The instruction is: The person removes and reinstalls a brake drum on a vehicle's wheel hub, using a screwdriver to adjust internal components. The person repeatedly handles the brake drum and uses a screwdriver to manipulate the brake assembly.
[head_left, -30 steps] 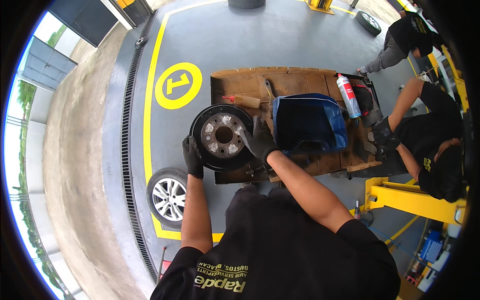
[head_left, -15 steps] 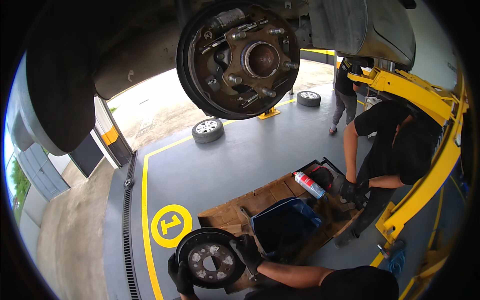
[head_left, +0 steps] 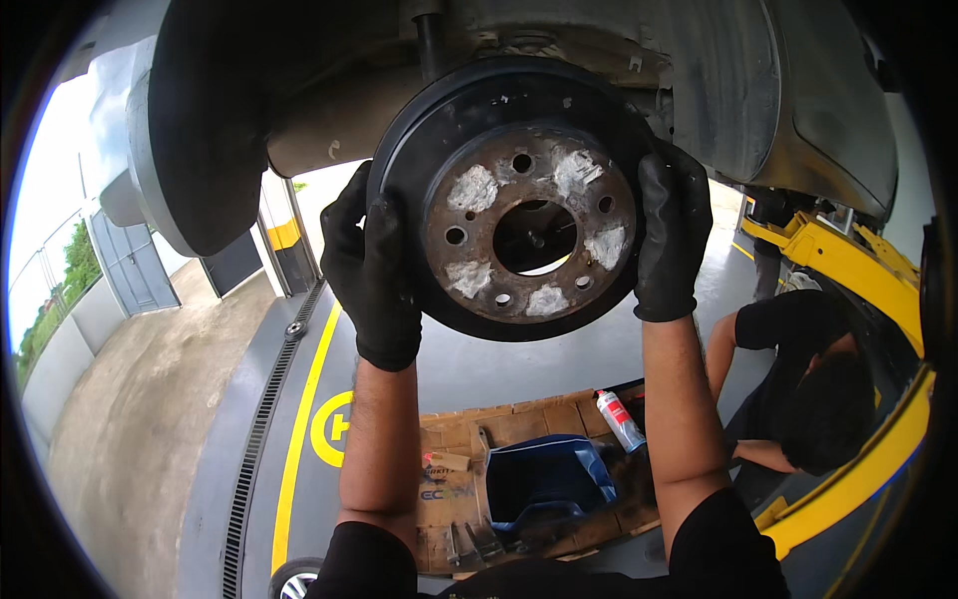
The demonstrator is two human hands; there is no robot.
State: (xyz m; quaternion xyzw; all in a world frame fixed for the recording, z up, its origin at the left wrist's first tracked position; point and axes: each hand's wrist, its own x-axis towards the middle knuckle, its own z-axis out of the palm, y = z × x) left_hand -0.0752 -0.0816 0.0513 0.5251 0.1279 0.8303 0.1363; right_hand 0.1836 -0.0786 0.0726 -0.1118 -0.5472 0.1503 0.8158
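Note:
My left hand (head_left: 371,268), in a black glove, grips the left side of a black brake drum (head_left: 519,120), and my gloved right hand (head_left: 669,240) grips its right side. The drum faces me upright under the dark wheel arch of a raised car (head_left: 723,90). Its rusty centre has a large hole, smaller bolt holes and several pale grey patches. Behind it the hub assembly is largely hidden; I cannot tell whether the drum touches it.
Below lie a cardboard-lined tray (head_left: 539,414), a blue container (head_left: 604,474) and a spray can (head_left: 621,421). A co-worker (head_left: 818,389) bends at the right beside a yellow lift arm (head_left: 863,285). A floor drain (head_left: 254,479) runs along the left.
My hands have raised the drum from low over the tray to face level, where it now covers the hub assembly seen half a second ago.

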